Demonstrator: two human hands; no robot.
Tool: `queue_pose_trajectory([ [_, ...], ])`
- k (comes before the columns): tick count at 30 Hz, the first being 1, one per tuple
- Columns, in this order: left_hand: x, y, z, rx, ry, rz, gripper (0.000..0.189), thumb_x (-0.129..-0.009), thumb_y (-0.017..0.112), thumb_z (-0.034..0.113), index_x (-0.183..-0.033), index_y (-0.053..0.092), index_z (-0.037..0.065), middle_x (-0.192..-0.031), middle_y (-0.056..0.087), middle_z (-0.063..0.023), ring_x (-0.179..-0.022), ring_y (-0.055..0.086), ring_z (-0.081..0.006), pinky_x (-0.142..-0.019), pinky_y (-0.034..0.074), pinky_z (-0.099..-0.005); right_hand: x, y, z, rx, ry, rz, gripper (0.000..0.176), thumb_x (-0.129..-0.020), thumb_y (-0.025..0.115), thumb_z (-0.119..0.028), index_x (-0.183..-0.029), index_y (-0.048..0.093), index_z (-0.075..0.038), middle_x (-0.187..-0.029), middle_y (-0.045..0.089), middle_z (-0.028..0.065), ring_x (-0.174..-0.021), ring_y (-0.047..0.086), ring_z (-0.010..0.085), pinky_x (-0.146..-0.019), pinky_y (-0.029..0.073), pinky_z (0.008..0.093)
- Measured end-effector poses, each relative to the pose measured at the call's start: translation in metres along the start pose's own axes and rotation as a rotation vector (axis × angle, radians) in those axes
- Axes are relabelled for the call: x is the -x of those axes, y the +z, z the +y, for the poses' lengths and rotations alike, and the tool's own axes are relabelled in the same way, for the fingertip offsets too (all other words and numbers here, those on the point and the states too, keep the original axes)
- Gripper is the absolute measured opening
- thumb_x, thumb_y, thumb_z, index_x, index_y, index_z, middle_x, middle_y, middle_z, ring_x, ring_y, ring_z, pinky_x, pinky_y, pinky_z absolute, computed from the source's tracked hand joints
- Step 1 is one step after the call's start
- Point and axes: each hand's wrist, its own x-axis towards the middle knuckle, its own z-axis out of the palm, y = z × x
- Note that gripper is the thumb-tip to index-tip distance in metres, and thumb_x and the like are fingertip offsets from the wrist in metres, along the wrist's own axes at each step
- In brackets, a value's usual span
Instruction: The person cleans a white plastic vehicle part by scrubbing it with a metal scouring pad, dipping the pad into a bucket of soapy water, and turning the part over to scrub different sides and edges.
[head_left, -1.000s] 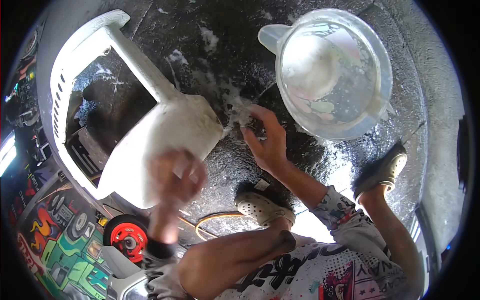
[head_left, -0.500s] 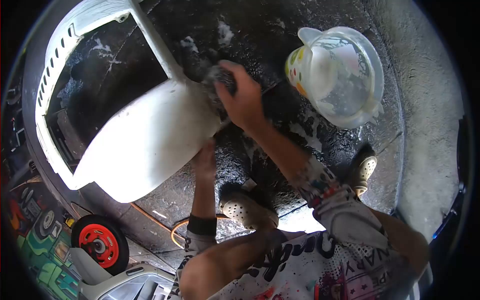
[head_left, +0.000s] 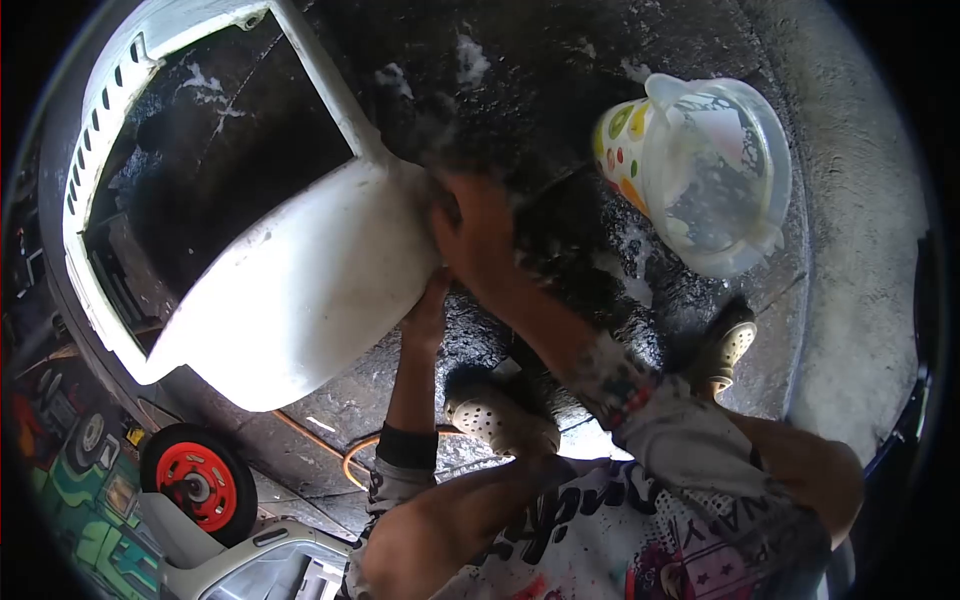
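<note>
A large white curved panel (head_left: 300, 290) with a slotted frame stretches across the left and middle of the view. My left hand (head_left: 428, 308) is at its lower right edge, gripping that edge, with the fingers partly hidden behind it. My right hand (head_left: 478, 235) lies against the panel's right end, just above my left hand, blurred by motion. A dark scrubbing thing shows only faintly at its fingers. To the right, a clear plastic bucket (head_left: 725, 180) with a fruit-patterned side stands tilted in view, with cloudy liquid in it.
The dark floor (head_left: 560, 150) is wet with patches of foam. At the lower left are a wheel with a red rim (head_left: 200, 487), an orange hose (head_left: 300, 432) and green patterned items (head_left: 100, 500). My feet in beige clogs (head_left: 490, 418) are below my hands.
My right hand has moved down and closer to the panel's right end. The bucket and panel appear slightly shifted in view. My left hand stays at the panel's edge.
</note>
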Motion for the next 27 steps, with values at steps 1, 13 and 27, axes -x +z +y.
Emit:
queue_pose_trajectory([
  [1,-0.001,0.002,0.003,0.005,0.009,0.0,0.036,-0.089,0.067,0.004,-0.124,0.061,-0.002,-0.124,0.062,-0.0085,-0.113,0.057,-0.0203,-0.1,0.046,-0.0356,0.027,-0.007,0.004,0.038,0.024,-0.016,0.029,-0.085,0.068,-0.007,-0.114,0.065,-0.004,-0.102,0.067,0.0199,-0.095,0.066,0.0383,-0.08,0.052,0.0427],
  [13,0.024,0.006,0.009,-0.566,-0.007,0.009,0.038,-0.085,0.065,0.003,-0.123,0.06,0.001,-0.12,0.061,-0.0057,-0.109,0.059,-0.0189,-0.095,0.048,-0.035,0.027,-0.028,-0.003,0.039,0.099,-0.029,0.026,-0.086,0.067,-0.011,-0.112,0.065,-0.005,-0.099,0.068,0.0194,-0.092,0.067,0.0413,-0.079,0.053,0.0457],
  [27,0.067,0.009,0.075,0.256,0.036,-0.151,0.078,-0.075,0.064,-0.002,-0.148,0.04,0.007,-0.148,0.045,-0.0092,-0.142,0.037,-0.0308,-0.12,0.027,-0.0478,-0.009,-0.049,-0.041,-0.123,0.107,-0.094,0.024,-0.082,0.069,-0.003,-0.106,0.069,-0.004,-0.097,0.068,0.0181,-0.094,0.068,0.0365,-0.083,0.053,0.042],
])
